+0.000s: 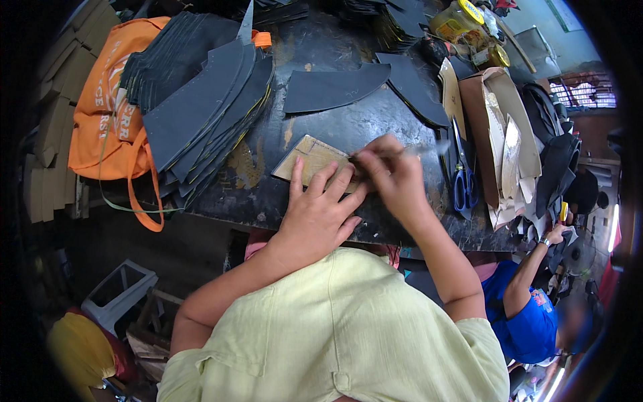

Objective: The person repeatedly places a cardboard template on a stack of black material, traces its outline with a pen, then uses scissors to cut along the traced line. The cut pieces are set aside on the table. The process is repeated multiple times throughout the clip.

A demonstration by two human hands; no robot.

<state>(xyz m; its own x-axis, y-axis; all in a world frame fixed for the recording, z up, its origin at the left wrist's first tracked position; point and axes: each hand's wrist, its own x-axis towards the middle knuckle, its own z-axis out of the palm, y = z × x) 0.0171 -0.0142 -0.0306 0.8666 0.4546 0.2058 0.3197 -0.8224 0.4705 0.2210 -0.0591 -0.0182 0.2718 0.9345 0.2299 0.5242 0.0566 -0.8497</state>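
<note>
My left hand (309, 213) lies with its fingers spread, pressing down on a small tan cardboard template (309, 153) with pencil-like lines on it. Against the template's right side, my right hand (395, 175) is closed in a pinch. A thin pen-like tool (439, 149) sticks out from it to the right, smeared by motion, so its kind cannot be told. The tool's tip is hidden by the fingers. Just beyond the template rests a curved dark grey cut piece (335, 88), with a second dark cut piece (416, 92) slanting to its right.
Stacks of dark cut pieces (207, 107) and an orange bag (110, 100) occupy the left of the black worktable (268, 208). Blue-handled scissors (462, 181) lie right, beside an open cardboard box (485, 141). Jars (459, 20) stand far right. A person in blue (522, 315) is nearby.
</note>
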